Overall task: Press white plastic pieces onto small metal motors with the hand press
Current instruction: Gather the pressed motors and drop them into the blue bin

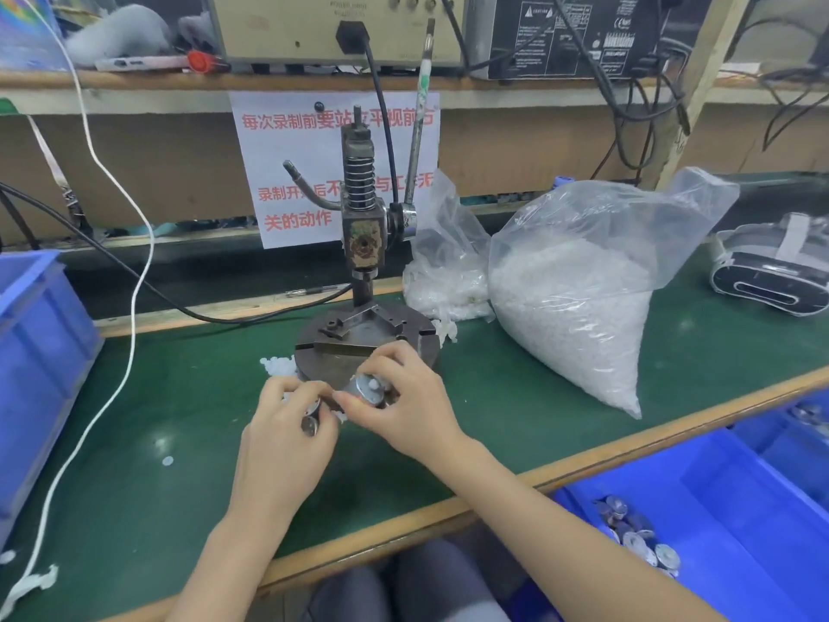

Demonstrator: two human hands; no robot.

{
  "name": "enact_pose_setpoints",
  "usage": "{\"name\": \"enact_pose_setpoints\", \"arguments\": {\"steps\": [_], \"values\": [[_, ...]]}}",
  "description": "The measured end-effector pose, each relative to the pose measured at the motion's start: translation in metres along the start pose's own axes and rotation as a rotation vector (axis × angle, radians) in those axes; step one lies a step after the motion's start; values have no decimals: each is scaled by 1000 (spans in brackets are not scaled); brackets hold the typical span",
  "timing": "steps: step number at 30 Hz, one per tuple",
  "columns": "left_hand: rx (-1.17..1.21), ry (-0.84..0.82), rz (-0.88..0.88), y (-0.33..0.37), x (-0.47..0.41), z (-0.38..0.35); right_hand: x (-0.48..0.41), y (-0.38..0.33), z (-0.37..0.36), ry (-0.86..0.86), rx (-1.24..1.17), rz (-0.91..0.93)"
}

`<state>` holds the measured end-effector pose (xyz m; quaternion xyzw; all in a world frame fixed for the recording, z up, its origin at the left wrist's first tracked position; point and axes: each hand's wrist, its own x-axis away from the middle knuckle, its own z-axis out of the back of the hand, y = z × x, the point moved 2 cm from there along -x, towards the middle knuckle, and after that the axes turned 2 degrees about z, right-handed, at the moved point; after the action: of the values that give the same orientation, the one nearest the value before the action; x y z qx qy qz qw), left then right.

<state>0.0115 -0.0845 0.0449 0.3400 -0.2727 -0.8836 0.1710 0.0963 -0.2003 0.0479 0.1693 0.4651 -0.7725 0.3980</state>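
The right hand (pixel 399 406) pinched a motor (pixel 364 391) just before the press base (pixel 332 350), a white piece (pixel 372 385) on top; the left hand (pixel 287 424) curled round a second motor (pixel 310 423). Judged best: seat the piece square — then centre it under the ram (pixel 362 280).

Motor (pixel 310 422): nearly buried in the left hand (pixel 287 424); only a metal rim shows.
Second motor (pixel 365 390): lower body wrapped by the right hand (pixel 399 406).
White pieces (pixel 278 366): partly covered by the left hand; shapes too small to tell.
Sign (pixel 287 172): lettering broken by the press column (pixel 359 181).
Left bin (pixel 31 352): cut by the left edge; inside unseen.
Right bin (pixel 740 487): cut by right and bottom edges; binned motors (pixel 637 536) blurred.
Black unit (pixel 583 33): top cut off; label print unreadable.
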Motion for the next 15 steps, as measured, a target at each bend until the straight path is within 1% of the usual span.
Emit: {"name": "enact_pose_setpoints", "arguments": {"steps": [2,5,8,12,15], "values": [[35,-9,-85,26,-3,-7,0,2,27,12,10,14],[134,-63,-142,68,-5,-26,7,10,72,65,43,6],[183,-160,-224,117,-4,-55,22,29,123,143,67,-95],[271,-412,-301,183,14,-104,64,61,194,256,139,-264],[293,-626,-362,223,40,-145,109,87,240,274,224,-385]]}}
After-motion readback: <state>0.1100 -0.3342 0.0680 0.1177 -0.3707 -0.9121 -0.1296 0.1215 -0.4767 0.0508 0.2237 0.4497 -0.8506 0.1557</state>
